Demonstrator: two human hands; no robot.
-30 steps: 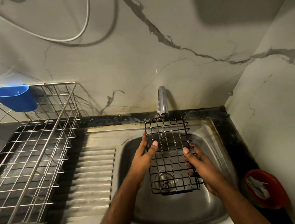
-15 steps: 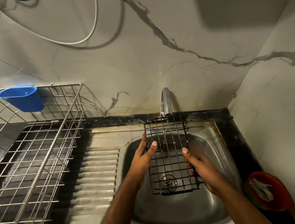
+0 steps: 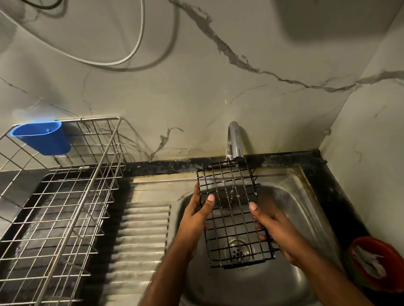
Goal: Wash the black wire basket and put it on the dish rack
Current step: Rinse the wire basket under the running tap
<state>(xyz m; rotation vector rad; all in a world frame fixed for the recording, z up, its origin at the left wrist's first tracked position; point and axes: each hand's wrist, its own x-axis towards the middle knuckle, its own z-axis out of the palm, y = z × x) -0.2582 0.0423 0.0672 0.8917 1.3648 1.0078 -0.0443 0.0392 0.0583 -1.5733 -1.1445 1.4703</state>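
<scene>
The black wire basket (image 3: 232, 213) is held over the steel sink (image 3: 293, 194), its far end just under the tap (image 3: 234, 141). A thin stream of water falls through its mesh. My left hand (image 3: 196, 213) grips its left edge, thumb on top of the wires. My right hand (image 3: 272, 224) grips the right edge, thumb on top and fingers curled underneath. The steel wire dish rack (image 3: 56, 212) stands to the left on the counter.
A blue plastic cup (image 3: 42, 137) hangs on the rack's far rim. The ribbed steel drainboard (image 3: 142, 234) lies between rack and sink. An orange bowl (image 3: 383, 264) with white scraps sits at the right, near the side wall. Cables hang on the marble wall.
The basket and both hands stay almost in place under the tap. The view has shifted slightly, so the rack and the sink sit a little further right in view.
</scene>
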